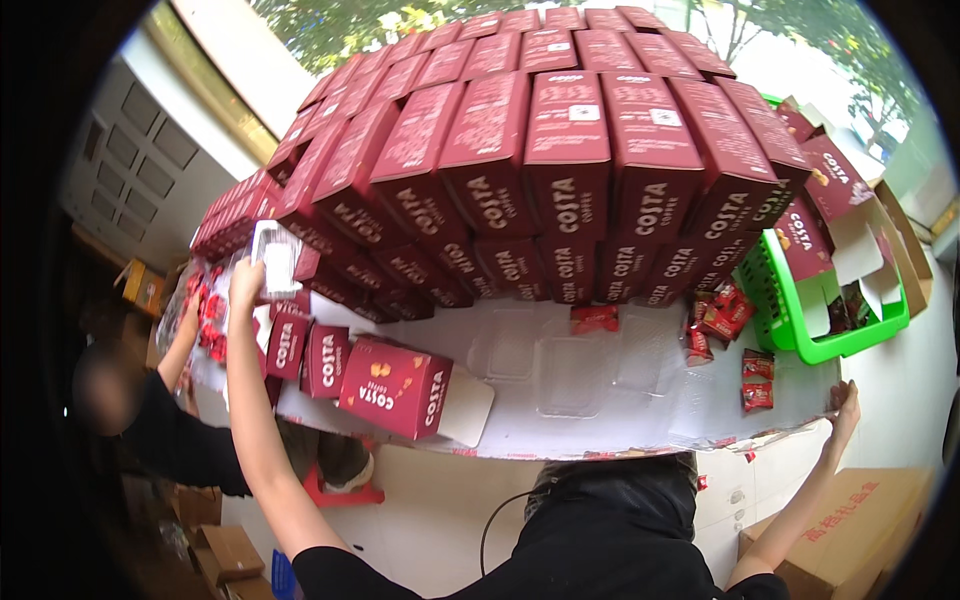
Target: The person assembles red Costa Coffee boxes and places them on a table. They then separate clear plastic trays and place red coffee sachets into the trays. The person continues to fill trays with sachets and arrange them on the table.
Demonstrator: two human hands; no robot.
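My left hand (246, 280) is raised at the left side of the work surface, fingers closed on a pale plastic tray (276, 258) in front of stacked maroon boxes (565, 210). Below it, a maroon box with an open white flap (385, 385) lies beside smaller upright boxes (288, 347). At the right end, my right hand (845, 400) grips the edge of the white cardboard-covered surface (690, 410). Near it are red packets (757, 395). Several clear trays (565, 375) lie in the middle, with a single red packet (594, 318) above them.
A co-worker (150, 420) works at the left end by piled red packets. A green basket (835, 345) holding opened boxes stands at the right. A large carton (860, 510) is on the floor at lower right, a red stool (350, 490) under the table, smaller cartons (225, 550) at lower left.
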